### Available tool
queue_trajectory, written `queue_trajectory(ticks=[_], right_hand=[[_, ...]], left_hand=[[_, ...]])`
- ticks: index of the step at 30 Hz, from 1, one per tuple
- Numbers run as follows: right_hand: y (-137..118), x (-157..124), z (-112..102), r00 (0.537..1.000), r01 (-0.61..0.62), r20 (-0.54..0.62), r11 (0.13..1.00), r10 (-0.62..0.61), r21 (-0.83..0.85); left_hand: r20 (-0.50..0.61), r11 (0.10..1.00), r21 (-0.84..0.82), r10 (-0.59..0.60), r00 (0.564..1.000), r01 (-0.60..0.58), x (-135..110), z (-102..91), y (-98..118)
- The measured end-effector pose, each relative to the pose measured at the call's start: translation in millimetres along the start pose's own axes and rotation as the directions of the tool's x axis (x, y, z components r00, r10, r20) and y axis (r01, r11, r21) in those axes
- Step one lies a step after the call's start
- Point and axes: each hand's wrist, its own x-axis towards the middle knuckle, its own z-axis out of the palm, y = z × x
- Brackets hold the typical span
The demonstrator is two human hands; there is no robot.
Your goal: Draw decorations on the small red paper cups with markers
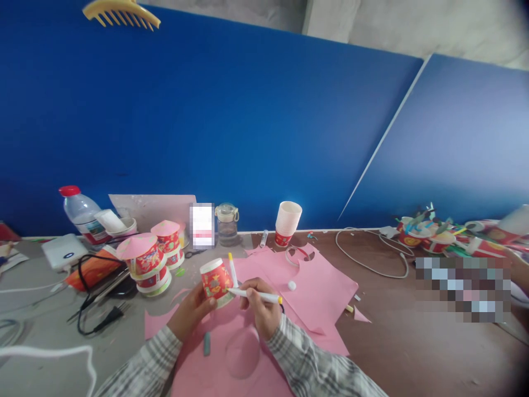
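Note:
My left hand [194,309] is closed around a red paper cup [215,278] with a gold and floral print, tilted above the pink paper. A white marker [258,296] with a yellow end is gripped in my right hand [262,311]. Its tip meets the cup's printed side, or is very close to it. Just behind the cup is another slim white stick with a yellow top [232,267]. Pink paper sheets [314,286] spread under and beyond my hands, bearing a round outline. A small grey-green stick [206,343] rests on the paper near my left wrist.
Cup models with pink cone roofs [142,256] stand at left, near a bottle [80,212] and a black plug [111,317]. Behind are a glass jar [227,226] and stacked paper cups [288,220]. A cable [372,270] and another person's hand [518,270] are at right.

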Motion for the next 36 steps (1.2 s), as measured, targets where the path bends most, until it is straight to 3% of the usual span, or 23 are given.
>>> queue_trajectory(ticks=[36], right_hand=[[1.7,1.4,0.7,1.0,0.002,-0.01,1.0,-0.002,0.018]], left_hand=[[-0.002,1.0,0.015,0.001,1.0,-0.001,-0.1,-1.3,-3.2]])
